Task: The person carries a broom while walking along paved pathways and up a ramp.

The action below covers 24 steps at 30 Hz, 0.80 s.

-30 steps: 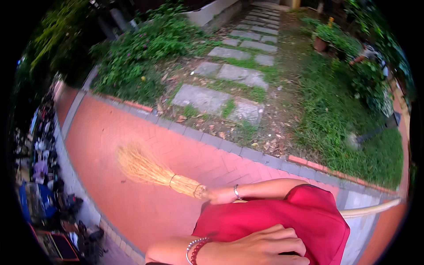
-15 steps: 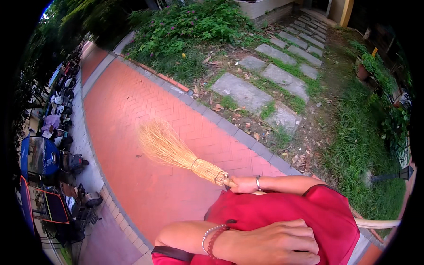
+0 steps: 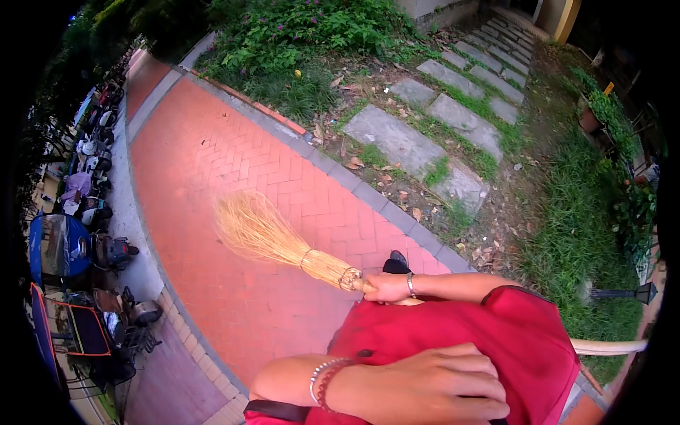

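Observation:
A straw broom [image 3: 262,230] slants over the red brick path, its bristles fanned out to the far left. My right hand [image 3: 386,287] is closed round the pale handle just behind the bound end of the bristles. The handle runs back under my red sleeve and comes out at the right. In front of my red top [image 3: 418,329] lies my left hand [image 3: 432,386], back upward and fingers curled; whatever may be inside it is hidden. A bead bracelet circles the left wrist, a metal band the right one.
The brick path [image 3: 212,156] has a grey curb [image 3: 333,173] on its right, with soil, leaves, grass and stone slabs [image 3: 397,138] beyond. Parked scooters [image 3: 95,152] and a blue-covered vehicle [image 3: 60,244] line the left. A lamp [image 3: 644,292] stands at the right.
A dark shoe has come into view beside the broom's binding. The broom and my right hand sit slightly farther left and higher in the picture. The surroundings have shifted a little; both grips look unchanged.

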Motion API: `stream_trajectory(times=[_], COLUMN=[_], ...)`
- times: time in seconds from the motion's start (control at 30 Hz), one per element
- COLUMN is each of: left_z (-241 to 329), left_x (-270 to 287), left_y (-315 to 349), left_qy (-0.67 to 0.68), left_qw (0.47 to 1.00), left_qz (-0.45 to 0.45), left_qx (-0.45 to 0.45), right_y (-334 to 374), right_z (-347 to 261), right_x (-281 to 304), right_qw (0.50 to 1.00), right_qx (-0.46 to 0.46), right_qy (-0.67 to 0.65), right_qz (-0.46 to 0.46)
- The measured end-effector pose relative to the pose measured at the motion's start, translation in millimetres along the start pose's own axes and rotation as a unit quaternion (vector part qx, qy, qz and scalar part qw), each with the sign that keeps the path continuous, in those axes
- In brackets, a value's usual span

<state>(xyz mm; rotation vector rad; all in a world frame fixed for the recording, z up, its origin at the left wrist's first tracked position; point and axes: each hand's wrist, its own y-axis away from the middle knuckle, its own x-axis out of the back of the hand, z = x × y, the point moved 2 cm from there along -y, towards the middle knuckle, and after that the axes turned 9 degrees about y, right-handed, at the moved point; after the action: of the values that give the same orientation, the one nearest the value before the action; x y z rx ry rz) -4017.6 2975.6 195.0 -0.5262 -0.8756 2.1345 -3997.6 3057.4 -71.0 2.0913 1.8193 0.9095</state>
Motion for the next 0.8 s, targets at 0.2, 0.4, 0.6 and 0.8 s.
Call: stream_trajectory(times=[0.2,0.4,0.6,0.8], left_z=[1,-57,-110,-120], left_x=[71,117,126,116], left_y=[-1,28,21,12], left_qy=[-0.142,-0.221,-0.163,-0.111], left_qw=[0.977,0.903,0.898,0.900], left_qz=[0.013,0.147,0.075,0.052], left_qx=[0.161,0.337,0.401,0.419], right_y=[-15,-14,-44,-23], right_z=[42,64,177,191], right_x=[17,22,20,47], right_qw=[0.995,0.987,0.961,0.972], right_qx=[-0.058,0.066,0.073,-0.016], right_qy=[-0.077,-0.082,0.079,0.092], right_qz=[0.007,0.122,0.255,0.217])
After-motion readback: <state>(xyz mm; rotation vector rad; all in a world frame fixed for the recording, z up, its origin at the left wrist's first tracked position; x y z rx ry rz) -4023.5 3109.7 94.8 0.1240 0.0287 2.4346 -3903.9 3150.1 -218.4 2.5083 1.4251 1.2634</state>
